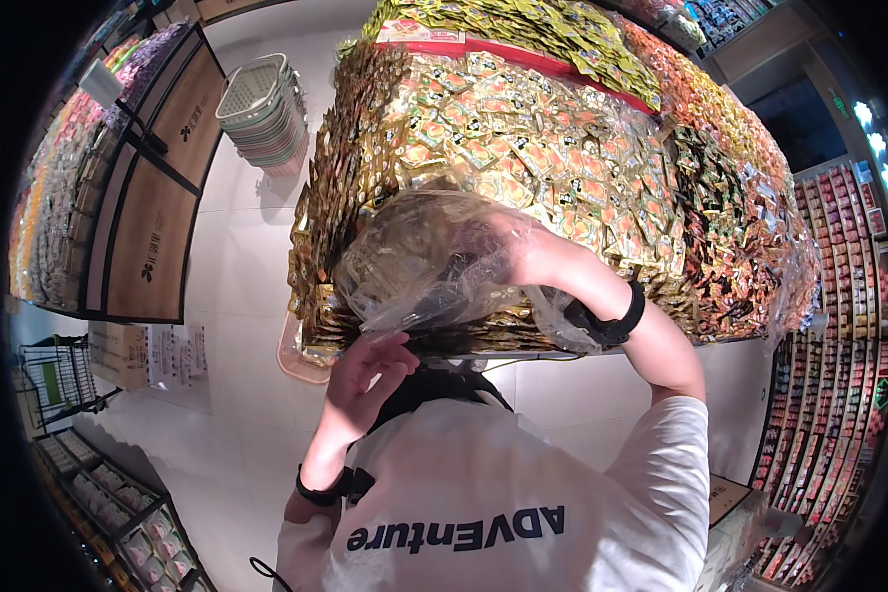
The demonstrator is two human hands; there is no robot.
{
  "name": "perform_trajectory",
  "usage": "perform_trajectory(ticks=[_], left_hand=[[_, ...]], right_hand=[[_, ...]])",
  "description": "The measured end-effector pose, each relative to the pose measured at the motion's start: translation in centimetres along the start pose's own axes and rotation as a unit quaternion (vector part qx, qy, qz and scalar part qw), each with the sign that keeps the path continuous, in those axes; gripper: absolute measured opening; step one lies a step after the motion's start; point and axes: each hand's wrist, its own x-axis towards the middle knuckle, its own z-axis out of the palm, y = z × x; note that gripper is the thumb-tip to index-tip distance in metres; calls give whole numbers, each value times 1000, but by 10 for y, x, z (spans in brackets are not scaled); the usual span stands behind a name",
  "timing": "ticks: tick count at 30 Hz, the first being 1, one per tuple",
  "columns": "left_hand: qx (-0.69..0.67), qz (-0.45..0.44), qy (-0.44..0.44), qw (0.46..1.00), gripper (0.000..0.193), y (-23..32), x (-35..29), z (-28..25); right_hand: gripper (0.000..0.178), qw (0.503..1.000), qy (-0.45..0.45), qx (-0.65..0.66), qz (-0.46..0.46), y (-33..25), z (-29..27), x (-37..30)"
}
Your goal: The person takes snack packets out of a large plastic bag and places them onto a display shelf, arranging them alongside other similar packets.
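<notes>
A crumpled clear plastic bag (405,261) lies over the near left part of a big heap of small gold-wrapped packets (523,158). My right hand (488,252) reaches in from the right and is covered by the bag's film. Its fingers are hidden by the plastic glare, so what they grip is unclear. Just below the bag's near edge is my left hand (367,375), palm partly up, fingers loosely bent and apart, with nothing visible in it. Both wrists carry black bands.
Yellow packets (533,35) and orange ones (715,94) fill the display's far and right sides. A pink basket (301,355) stands under its near left corner. Stacked baskets (263,113) stand on the floor at left. Shelves (834,345) line the right; a cart (54,375) is far left.
</notes>
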Motion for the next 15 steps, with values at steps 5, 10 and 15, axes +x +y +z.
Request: perform_trajectory(ticks=[5, 10, 15], left_hand=[[52, 17, 56, 997, 32, -10, 7, -5], [61, 20, 104, 992, 37, -26, 3, -9], [148, 49, 126, 980, 35, -30, 2, -11]], right_hand=[[40, 987, -24, 22, -157, -4, 22, 2], [46, 991, -60, 70, -101, -23, 34, 6], [50, 991, -128, 3, -27, -47, 32, 21]])
